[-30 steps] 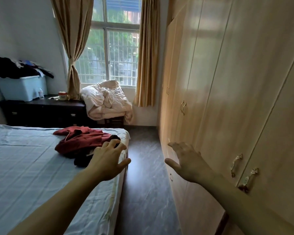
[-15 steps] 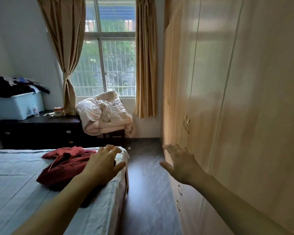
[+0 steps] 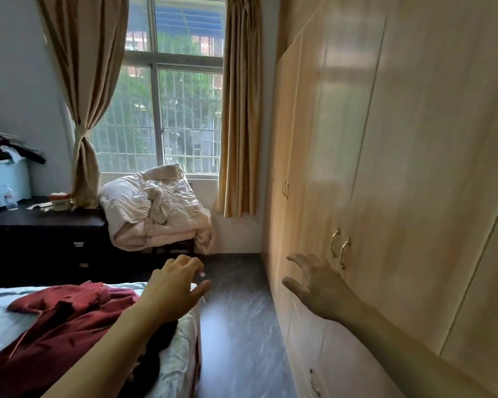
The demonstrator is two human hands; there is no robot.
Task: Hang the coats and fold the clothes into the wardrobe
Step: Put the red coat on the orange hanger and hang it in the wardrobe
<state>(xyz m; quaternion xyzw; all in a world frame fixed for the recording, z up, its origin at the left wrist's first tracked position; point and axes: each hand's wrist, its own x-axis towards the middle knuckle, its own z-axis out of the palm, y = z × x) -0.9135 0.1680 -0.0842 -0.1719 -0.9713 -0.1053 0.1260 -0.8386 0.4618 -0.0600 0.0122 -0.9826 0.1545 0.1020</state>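
The right hand (image 3: 316,280) is held out with its fingers spread and loose, grasping nothing, palm turned toward the wardrobe (image 3: 414,168). Just beyond and above its fingertips sits a pair of brass door handles (image 3: 339,249); the hand looks aimed at them, likely to pull a door, since every door in view is closed and nothing can be hung or stacked until one opens. The left hand (image 3: 174,285) is also raised, fingers loosely curled around nothing, seemingly kept free for the next thing.

Below and behind the left wrist, a red garment (image 3: 55,326) lies rumpled on the bed (image 3: 179,354), with something dark under it that I cannot make out. It waits there unfolded, near the bed's edge on the wardrobe side. Farther off, past both hands, a crumpled quilt (image 3: 153,208) is heaped on a chair under the window (image 3: 173,110).
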